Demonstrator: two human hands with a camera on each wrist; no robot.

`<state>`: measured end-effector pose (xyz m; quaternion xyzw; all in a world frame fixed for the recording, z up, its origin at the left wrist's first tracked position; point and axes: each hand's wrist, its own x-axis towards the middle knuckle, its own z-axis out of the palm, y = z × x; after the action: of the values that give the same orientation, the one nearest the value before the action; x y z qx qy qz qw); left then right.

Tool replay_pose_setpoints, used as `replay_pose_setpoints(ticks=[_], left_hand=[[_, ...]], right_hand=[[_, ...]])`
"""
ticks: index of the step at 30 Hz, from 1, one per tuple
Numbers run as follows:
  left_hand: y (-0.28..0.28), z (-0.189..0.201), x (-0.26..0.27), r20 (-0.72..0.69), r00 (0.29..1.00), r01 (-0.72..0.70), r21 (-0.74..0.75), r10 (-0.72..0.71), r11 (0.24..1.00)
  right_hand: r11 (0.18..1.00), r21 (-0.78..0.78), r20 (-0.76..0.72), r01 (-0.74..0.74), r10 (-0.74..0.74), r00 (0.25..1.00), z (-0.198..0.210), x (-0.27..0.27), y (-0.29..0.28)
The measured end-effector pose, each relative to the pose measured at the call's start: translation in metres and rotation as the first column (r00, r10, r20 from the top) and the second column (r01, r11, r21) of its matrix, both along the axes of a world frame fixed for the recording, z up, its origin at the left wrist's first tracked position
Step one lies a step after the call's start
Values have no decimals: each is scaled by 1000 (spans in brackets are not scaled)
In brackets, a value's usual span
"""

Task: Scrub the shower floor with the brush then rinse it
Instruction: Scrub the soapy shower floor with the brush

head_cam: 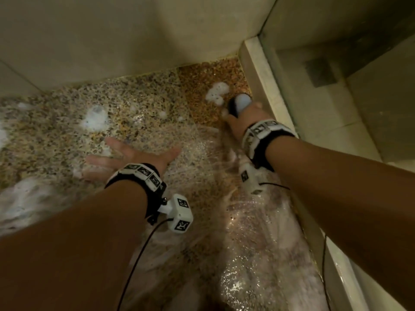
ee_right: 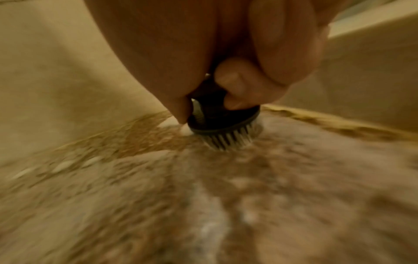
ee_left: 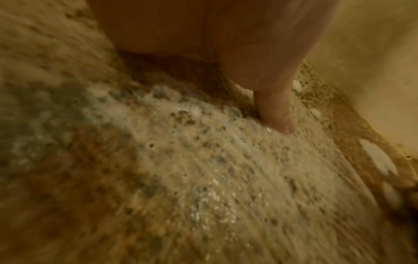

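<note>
Speckled stone makes up the shower floor (head_cam: 139, 113), which is seen wet and patched with foam (head_cam: 94, 116). The brush (head_cam: 241, 104) is gripped by the right hand (head_cam: 243, 122), fingers curled round its dark knob, and is pressed bristles-down at about one o'clock in the head view, in the far corner just beside the kerb (head_cam: 265, 77). In the right wrist view the bristles (ee_right: 228, 141) are seen splayed against the stone, which suggests that weight is being put on them so the grime in the corner is worked loose. The left hand (head_cam: 125, 158) is laid flat at about ten o'clock, fingers straight and spread, holding nothing; it is judged to serve as a prop for the leaning body. One finger (ee_left: 277, 114) is shown touching suds in the left wrist view. Scrubbing is judged to be under way, and foam at nine o'clock and near the brush is yet to be rinsed off. A slip of the propping palm on the soapy stone is the likeliest hazard.
</note>
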<state>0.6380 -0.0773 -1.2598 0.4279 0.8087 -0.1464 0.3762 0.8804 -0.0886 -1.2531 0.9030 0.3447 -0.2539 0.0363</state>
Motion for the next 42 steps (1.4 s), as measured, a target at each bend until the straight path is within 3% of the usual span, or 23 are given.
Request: replay_pose_setpoints(ticks=[2,4,6,11,16,17,19,21,22,25,28,30,33,36,39,42], left_hand=[[0,0,-1,6,1000,2,-1,-2,1000],[1,2,-1,-11,1000,27,-14,-27,1000],[1,6,0,-8,999,32,-25,-32,999],[2,3,-2,42,999,11,-37,-10,999],[2,1,-2,42,999,3,-9,-3,1000],[1,0,-2,37,999,2,-2,-1,1000],[2,0,0,30,1000,-6,-6,6,1000],[2,0,0,24,1000,-10,-12,10,1000],[2,0,0,24,1000,-12,-13,12,1000],[3,0,-3,59,998,-12,-34,14,999],[3,-2,-3,68,998,-4,-23,6,1000],[4,-2,-3,68,998,-9,-17,10,1000],[3,0,-2,70,997,-17,-19,18,1000],[3,-1,0,43,999,-26,-13,27,1000],[4,-1,1,29,999,-41,-19,41,999],[4,-1,0,64,998,-24,-32,26,999]], right_hand=[[976,70,-47,-209,212,976,2,-30,8],[878,48,-102,-476,478,872,6,-66,0],[832,-24,-113,-554,548,829,3,-79,-18],[981,-28,18,-194,194,981,-10,-14,-12],[996,-32,-68,80,-82,994,2,-7,60],[1000,-3,-51,30,-31,998,4,-13,68],[963,67,8,-259,259,966,9,-41,71],[841,26,-23,-541,542,840,9,-73,61],[803,-10,-67,-596,594,802,7,-81,56],[825,-8,-57,-565,563,824,1,-57,47],[953,-70,81,-295,300,950,-6,8,63],[984,-97,114,-150,160,981,0,22,78],[949,-49,68,-312,315,947,5,-15,94],[835,36,-40,-549,550,834,-4,-82,95],[818,20,-79,-575,574,815,-6,-98,103],[885,-40,-1,-464,465,885,1,-51,123]])
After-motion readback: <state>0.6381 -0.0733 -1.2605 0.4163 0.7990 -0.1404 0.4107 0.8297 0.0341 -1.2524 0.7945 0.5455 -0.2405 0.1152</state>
